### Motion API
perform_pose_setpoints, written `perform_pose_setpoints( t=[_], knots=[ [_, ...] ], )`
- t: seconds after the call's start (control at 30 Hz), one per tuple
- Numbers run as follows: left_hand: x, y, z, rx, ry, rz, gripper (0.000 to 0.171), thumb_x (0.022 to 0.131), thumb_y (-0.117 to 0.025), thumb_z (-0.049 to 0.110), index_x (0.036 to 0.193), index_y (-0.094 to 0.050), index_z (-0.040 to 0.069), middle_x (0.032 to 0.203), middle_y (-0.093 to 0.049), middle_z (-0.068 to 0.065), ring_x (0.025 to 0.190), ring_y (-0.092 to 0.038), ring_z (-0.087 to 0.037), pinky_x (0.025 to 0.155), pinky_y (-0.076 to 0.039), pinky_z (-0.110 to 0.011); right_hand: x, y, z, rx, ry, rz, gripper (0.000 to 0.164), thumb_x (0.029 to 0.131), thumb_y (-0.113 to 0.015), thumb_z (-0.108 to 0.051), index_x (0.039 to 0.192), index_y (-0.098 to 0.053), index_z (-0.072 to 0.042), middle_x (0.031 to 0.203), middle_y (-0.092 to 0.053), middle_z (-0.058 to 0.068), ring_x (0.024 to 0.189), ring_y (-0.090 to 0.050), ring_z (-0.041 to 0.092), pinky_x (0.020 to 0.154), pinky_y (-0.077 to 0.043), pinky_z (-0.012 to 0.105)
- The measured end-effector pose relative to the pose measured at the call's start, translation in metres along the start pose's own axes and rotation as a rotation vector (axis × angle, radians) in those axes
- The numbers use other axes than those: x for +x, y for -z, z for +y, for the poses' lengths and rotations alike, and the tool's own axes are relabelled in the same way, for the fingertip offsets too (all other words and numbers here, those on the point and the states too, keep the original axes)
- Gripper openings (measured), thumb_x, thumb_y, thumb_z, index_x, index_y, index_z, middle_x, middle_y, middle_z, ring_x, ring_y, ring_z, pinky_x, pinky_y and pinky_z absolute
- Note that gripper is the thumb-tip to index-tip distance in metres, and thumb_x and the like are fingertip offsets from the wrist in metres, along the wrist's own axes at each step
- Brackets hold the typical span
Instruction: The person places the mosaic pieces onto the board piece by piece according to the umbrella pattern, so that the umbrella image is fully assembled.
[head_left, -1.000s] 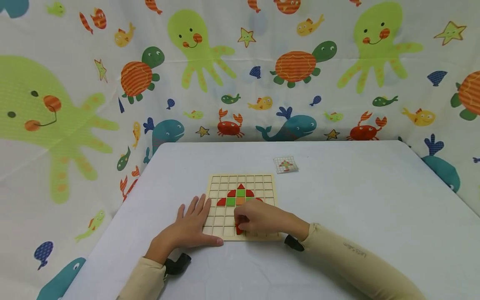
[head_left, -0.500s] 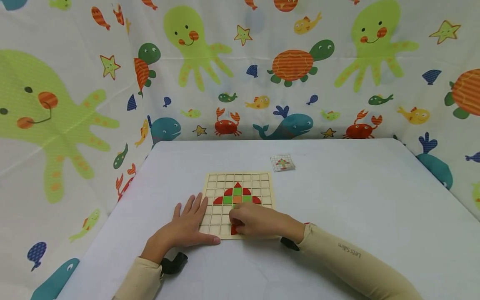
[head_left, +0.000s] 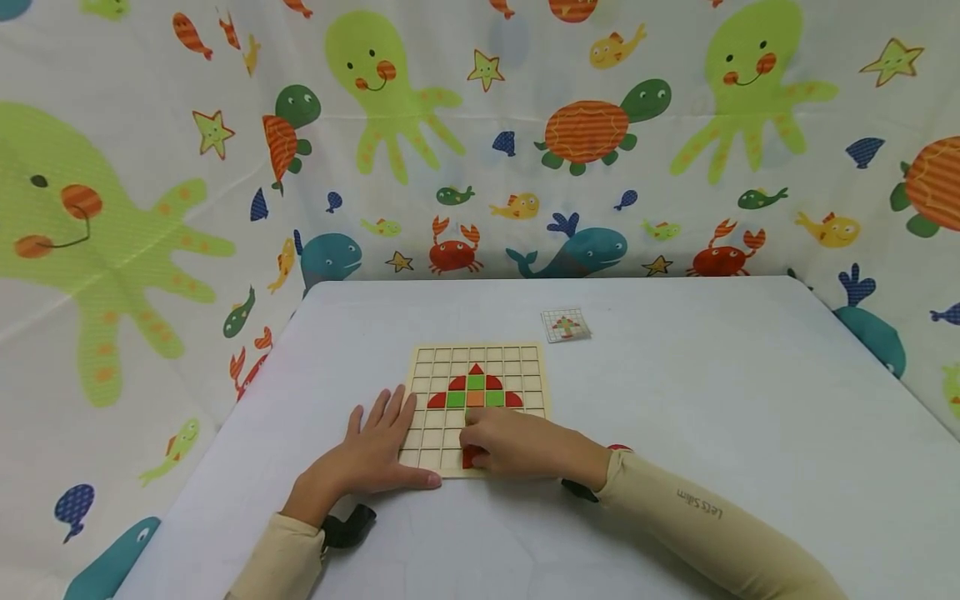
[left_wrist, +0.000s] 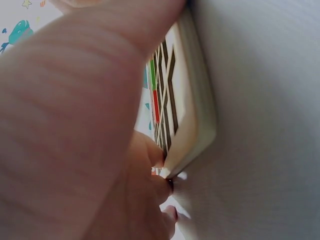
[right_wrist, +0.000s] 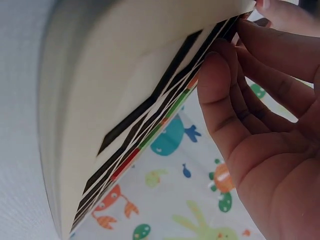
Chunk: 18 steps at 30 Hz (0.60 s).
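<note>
A square wooden grid board (head_left: 431, 421) lies on the white table. Red, green and orange tiles form a tree-like shape in its cells, with a red triangle (head_left: 476, 369) on top. My left hand (head_left: 375, 454) rests with spread fingers along the board's left edge, its thumb at the near corner. Over the lower middle of the board, the curled fingers of my right hand (head_left: 517, 442) pinch a red tile (head_left: 468, 457) at a cell of the bottom row. The hand covers much of that tile and the cells to its right.
A small pattern card (head_left: 566, 326) with a similar coloured figure lies behind the board, to the right. Part of a red thing (head_left: 619, 447) shows behind the right sleeve. A curtain (head_left: 420, 200) printed with sea animals hangs around the table.
The red tile, tilted under the right fingers a second ago, now sits flatter in the bottom row. The left hand stays on the board's edge; the head view shifted slightly.
</note>
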<state>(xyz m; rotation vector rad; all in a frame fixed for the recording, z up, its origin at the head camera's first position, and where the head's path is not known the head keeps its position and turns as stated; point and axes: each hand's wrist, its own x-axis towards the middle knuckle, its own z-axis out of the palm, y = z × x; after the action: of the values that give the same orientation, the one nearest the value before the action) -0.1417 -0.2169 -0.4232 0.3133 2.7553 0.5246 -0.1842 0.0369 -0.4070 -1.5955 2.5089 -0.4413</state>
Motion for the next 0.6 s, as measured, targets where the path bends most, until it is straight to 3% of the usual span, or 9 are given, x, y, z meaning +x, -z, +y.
perform_pose_setpoints(
  t=[0.4, 0.6],
  knots=[
    [0.0002, -0.0003, -0.0005, 0.006, -0.005, 0.010, 0.136, 0.077, -0.082, 0.074, 0.170, -0.017, -0.001, 0.177, -0.006, -0.025, 0.161, 0.001, -0.049, 0.120, 0.005, -0.076, -0.0007, 0.0019, -0.0086, -0.231, 0.052, -0.011, 0.007, 0.099, -0.081, -0.018, 0.100, -0.083, -0.012, 0.092, -0.064, -0.002, 0.077, -0.056, 0.007, 0.071, -0.048, 0.013],
    [0.0002, -0.0014, -0.0014, 0.013, -0.005, 0.015, 0.136, 0.077, -0.082, 0.074, 0.169, -0.017, -0.002, 0.177, -0.006, -0.025, 0.161, 0.001, -0.049, 0.120, 0.004, -0.076, -0.0015, 0.0028, -0.0078, -0.160, 0.019, -0.021, 0.009, 0.100, -0.080, -0.018, 0.107, -0.081, -0.012, 0.091, -0.063, -0.004, 0.077, -0.055, 0.006, 0.071, -0.048, 0.015]
  ],
)
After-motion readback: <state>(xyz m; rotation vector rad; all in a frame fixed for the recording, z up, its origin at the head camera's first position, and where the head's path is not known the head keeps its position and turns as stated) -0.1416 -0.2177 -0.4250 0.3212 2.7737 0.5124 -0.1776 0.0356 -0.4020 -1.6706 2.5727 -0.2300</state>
